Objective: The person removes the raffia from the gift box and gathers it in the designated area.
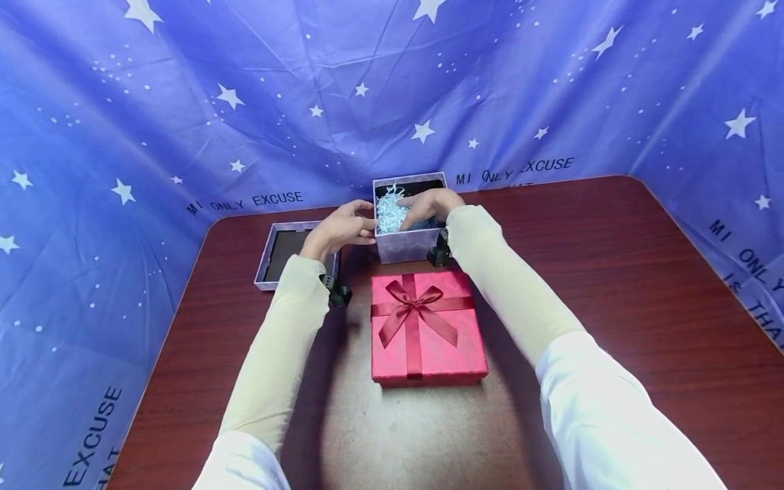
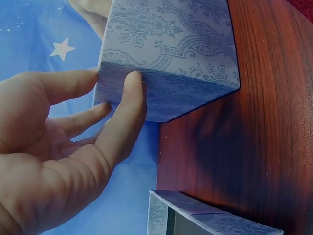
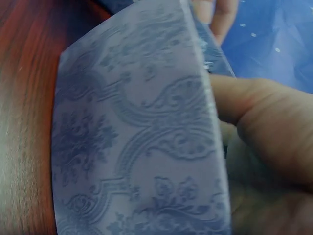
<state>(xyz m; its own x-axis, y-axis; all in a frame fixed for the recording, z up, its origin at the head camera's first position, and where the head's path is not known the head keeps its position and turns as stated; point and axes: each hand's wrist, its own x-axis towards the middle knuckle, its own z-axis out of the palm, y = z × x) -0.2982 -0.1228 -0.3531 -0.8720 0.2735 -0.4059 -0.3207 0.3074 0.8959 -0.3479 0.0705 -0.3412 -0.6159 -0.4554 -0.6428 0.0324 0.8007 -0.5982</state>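
A patterned grey-lilac box (image 1: 409, 246) stands open at the back of the table, with light blue shredded paper (image 1: 390, 209) inside its left part. My right hand (image 1: 431, 206) reaches over the front wall into the box, its fingers at the shreds; the box wall (image 3: 137, 122) hides most fingertips in the right wrist view. My left hand (image 1: 343, 228) is at the box's left side, fingers extended, fingertips touching the outer wall (image 2: 161, 44) in the left wrist view (image 2: 63, 132).
A shallow patterned lid (image 1: 267, 262) with a dark inside lies left of the box, partly behind my left hand. A red gift box (image 1: 392, 357) with a ribbon bow (image 1: 416, 306) sits in front. Behind the table (image 1: 612, 272) hangs a blue starry cloth (image 1: 367, 122).
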